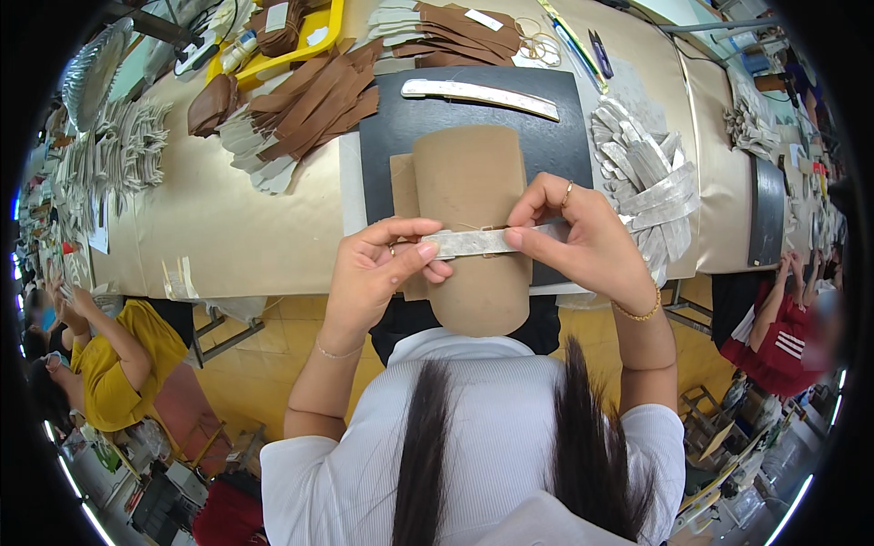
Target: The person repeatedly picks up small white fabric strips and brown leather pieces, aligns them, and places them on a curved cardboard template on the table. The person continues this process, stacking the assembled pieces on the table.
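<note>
A pale grey strip (475,243) lies across a rounded tan block (469,182) in front of me. My left hand (382,259) pinches the strip's left end between thumb and fingers. At the strip's right part, my right hand (574,227) closes thumb and forefinger on it. A thin tan band runs around the block beside the strip. Under the block's far end is a black mat (382,109), with another long whitish strip (482,94) lying on it.
Brown strips (319,109) lie fanned at the left, more at the back. A yellow tray (332,27) stands back left. Grey strips (651,191) are heaped at the right, near pens (574,45) and small scissors (601,55). Co-workers sit on both sides.
</note>
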Tool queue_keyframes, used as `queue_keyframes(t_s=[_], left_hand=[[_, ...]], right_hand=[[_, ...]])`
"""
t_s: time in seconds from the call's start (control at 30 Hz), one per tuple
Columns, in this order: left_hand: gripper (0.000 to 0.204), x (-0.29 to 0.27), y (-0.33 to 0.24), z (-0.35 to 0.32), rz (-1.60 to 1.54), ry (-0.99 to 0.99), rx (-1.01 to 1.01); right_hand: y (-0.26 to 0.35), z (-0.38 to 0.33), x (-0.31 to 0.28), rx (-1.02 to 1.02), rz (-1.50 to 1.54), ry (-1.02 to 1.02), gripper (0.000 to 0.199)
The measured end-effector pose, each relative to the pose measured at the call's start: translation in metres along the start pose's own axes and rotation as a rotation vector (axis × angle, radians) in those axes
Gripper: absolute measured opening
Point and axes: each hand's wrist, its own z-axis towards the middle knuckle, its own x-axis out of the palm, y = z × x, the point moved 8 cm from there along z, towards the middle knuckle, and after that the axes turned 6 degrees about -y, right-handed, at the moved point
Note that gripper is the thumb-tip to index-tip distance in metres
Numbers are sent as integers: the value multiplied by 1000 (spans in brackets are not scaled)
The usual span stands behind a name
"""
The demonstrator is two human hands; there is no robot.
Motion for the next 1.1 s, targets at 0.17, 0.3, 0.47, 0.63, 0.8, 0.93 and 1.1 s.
queue_keyframes(t_s=[0.17,0.3,0.47,0.63,0.8,0.93,1.1], left_hand=[[23,-1,2,2,-21,-19,1],[22,-2,4,3,-37,-5,8],[20,-2,2,5,-27,-21,26],[22,-3,2,7,-64,-43,35],[24,-2,2,8,-96,-30,62],[26,-9,7,6,-194,-2,95],[30,-28,12,4,-114,3,99]], right_hand=[[2,-1,0,-19,2,-22,14],[2,-4,2,-19,-18,-54,13],[7,-7,0,-139,-136,-129,16],[-10,-13,-1,-164,-234,-250,26],[-47,-14,2,44,59,-265,36],[-56,-20,-6,65,236,-224,35],[-62,-27,-16,126,378,-198,33]])
